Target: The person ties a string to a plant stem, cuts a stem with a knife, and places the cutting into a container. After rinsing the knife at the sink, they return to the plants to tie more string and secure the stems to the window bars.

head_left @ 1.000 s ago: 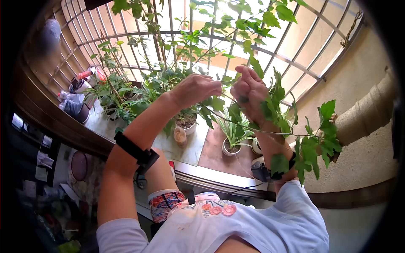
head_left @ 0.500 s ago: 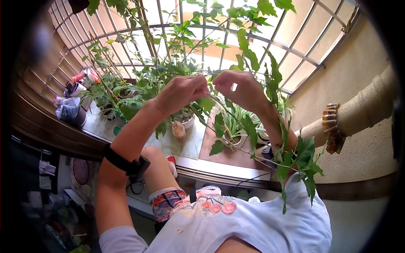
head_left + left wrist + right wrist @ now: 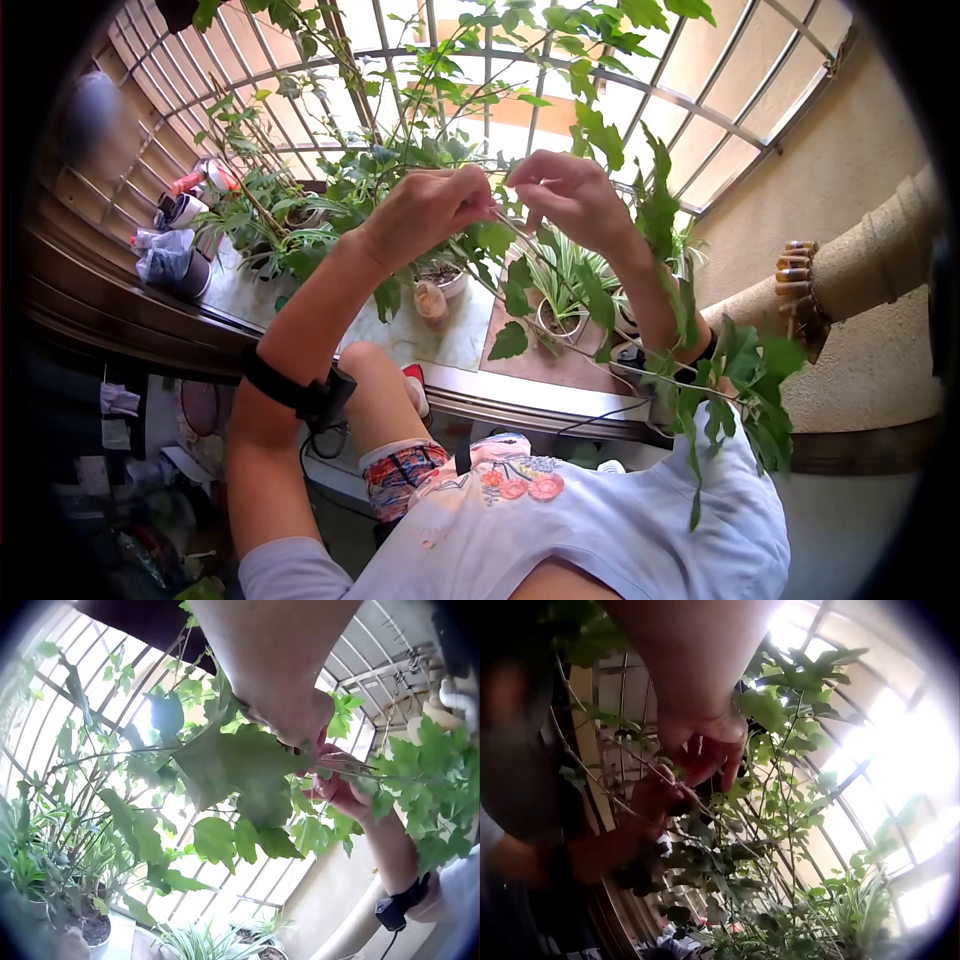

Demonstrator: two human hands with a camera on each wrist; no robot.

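In the head view the left hand (image 3: 425, 212) pinches a thin woody vine stem (image 3: 520, 232) between thumb and bent fingers. Just right of its fingertips is the right hand (image 3: 575, 205), its fingers bent and a small gap showing between thumb and forefinger; whether it pinches anything thin is unclear. The stem runs down past the right forearm to a leafy end (image 3: 750, 365). A large leaf (image 3: 240, 772) covers part of the left wrist view. From the right wrist view, the right hand (image 3: 705, 750) hangs beside the stem, above the left hand (image 3: 656, 799).
Behind the hands stand leafy climbing plants and metal window bars (image 3: 690, 98). Below are a potted spider plant (image 3: 562, 318), a brown lump (image 3: 430, 302) and a marble ledge (image 3: 452, 350). A thick pipe (image 3: 870, 260) crosses at right; bagged pots (image 3: 170, 260) sit at left.
The right hand has turned from an upright fist to fingers pointing left and down, nearer the left hand. The left hand has shifted slightly left. The vine's leafy end hangs lower.
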